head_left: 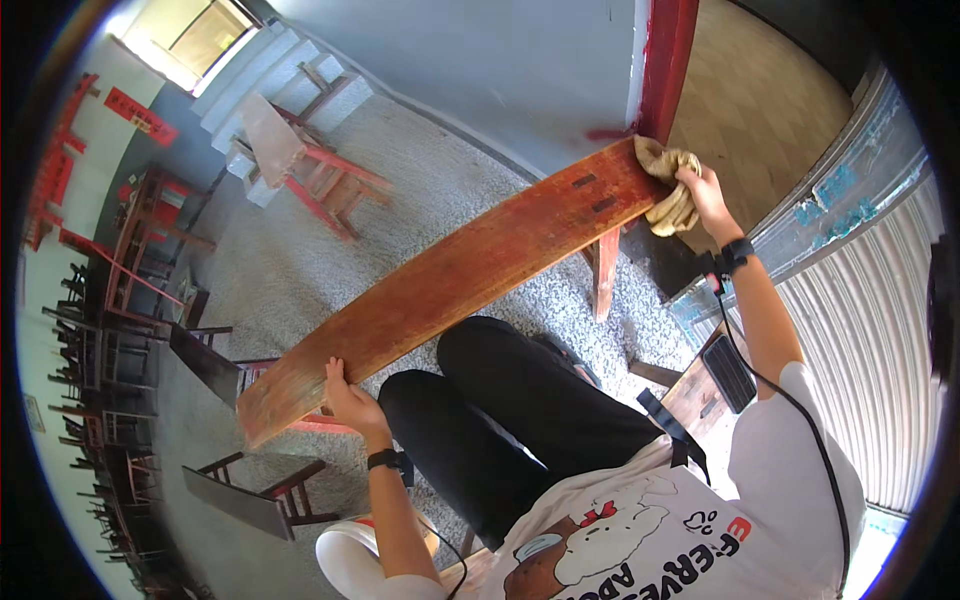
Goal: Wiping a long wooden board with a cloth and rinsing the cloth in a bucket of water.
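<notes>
In the head view, a long wooden bench (450,275) lies just beyond the knees (480,350). The right hand (708,198) clutches a tan cloth (675,213) at its right end; the left hand (352,402) touches its near edge toward the left end, grip unclear.

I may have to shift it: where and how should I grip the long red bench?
Probably both long edges of the bench seat, mid-length, from above, curling under: it is a long, flat, narrow plank, bare there, while the left hand and the cloth sit nearer its ends.
</notes>
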Demonstrator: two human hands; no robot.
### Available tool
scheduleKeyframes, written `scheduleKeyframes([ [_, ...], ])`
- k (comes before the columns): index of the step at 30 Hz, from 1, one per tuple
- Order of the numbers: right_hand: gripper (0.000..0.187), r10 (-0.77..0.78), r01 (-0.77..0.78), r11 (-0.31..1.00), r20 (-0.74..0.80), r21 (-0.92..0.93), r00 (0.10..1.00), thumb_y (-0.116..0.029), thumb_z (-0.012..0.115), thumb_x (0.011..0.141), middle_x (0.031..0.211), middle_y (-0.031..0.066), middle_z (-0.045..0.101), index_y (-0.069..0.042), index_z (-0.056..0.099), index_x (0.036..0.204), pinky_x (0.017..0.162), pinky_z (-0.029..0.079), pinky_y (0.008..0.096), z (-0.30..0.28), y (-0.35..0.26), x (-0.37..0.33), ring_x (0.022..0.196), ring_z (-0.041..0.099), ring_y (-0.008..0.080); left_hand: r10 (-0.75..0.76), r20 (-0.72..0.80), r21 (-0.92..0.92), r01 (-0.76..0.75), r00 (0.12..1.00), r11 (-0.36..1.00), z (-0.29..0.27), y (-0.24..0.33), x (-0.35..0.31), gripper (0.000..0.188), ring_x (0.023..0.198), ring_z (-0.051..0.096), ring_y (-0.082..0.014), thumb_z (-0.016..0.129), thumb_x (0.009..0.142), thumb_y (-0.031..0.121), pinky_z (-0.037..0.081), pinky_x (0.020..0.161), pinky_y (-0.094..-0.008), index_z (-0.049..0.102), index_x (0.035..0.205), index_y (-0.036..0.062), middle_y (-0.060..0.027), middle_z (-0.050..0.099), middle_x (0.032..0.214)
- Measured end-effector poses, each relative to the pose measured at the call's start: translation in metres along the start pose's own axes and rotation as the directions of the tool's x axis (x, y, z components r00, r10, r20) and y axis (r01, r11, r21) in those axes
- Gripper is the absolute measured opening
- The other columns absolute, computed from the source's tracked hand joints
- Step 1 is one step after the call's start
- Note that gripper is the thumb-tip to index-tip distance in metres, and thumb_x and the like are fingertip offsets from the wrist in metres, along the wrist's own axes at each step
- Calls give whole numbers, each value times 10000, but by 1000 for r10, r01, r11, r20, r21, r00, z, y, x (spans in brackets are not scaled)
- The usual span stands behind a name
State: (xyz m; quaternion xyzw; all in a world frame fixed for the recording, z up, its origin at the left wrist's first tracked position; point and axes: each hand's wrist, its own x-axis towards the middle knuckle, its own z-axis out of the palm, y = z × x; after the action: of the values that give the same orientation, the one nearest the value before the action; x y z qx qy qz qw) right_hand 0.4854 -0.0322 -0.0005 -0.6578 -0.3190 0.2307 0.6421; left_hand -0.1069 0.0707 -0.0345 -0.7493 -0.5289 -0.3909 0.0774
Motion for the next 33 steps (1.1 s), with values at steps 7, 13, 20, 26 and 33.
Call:
scheduleKeyframes([
  [7, 194, 34, -34, 999, 0, -38, 999, -147, 540, 786, 693, -3, 535, 17, 576, 883, 569, 415, 255, -16, -10, -46, 611, 500, 101, -12, 9, -9, 12, 1000, 1000, -10, 3, -4, 429, 1193, 441, -319, 371, 773, -50, 292, 1025, -428, 519, 1173, -1, -153, 526, 1227],
  [13, 312, 441, -461, 695, 179, 551, 879, -199, 495, 788, 958, 135, 612, 8, 529, 1018, 827, 474, 392, -33, -29, -83, 885, 594, 273, -20, 36, -9, 20, 999, 1000, -9, 2, 0, 421, 1203, 432, -304, 378, 780, -51, 280, 1035, -424, 514, 1174, 10, -147, 516, 1241],
  [20, 437, 386, -529, 578, 363, 621, 848, -230, 513, 763, 1071, 153, 600, -12, 520, 1142, 886, 451, 412, 21, -101, -138, 948, 584, 298, -1, 37, -56, 3, 999, 998, -15, 17, 0, 434, 1195, 436, -309, 387, 760, -76, 259, 1051, -422, 510, 1167, 9, -149, 509, 1249],
  [26, 448, 131, -421, 507, 416, 752, 900, -254, 508, 744, 1092, 124, 578, -51, 515, 1143, 919, 411, 384, 75, -129, -177, 991, 550, 267, 98, 264, -551, 67, 960, 832, -59, 105, 8, 436, 1221, 420, -261, 388, 813, -39, 256, 1058, -380, 454, 1242, 6, -143, 475, 1292],
  [33, 502, 194, -636, 403, 617, 658, 762, -230, 508, 733, 1123, 148, 568, 7, 501, 1176, 931, 396, 389, 157, -77, -195, 1018, 541, 293, 149, 736, -614, 744, 660, -263, -58, 163, 8, 512, 1224, 401, -217, 416, 944, 280, 313, 1023, -356, 278, 1361, 17, -115, 384, 1354],
])
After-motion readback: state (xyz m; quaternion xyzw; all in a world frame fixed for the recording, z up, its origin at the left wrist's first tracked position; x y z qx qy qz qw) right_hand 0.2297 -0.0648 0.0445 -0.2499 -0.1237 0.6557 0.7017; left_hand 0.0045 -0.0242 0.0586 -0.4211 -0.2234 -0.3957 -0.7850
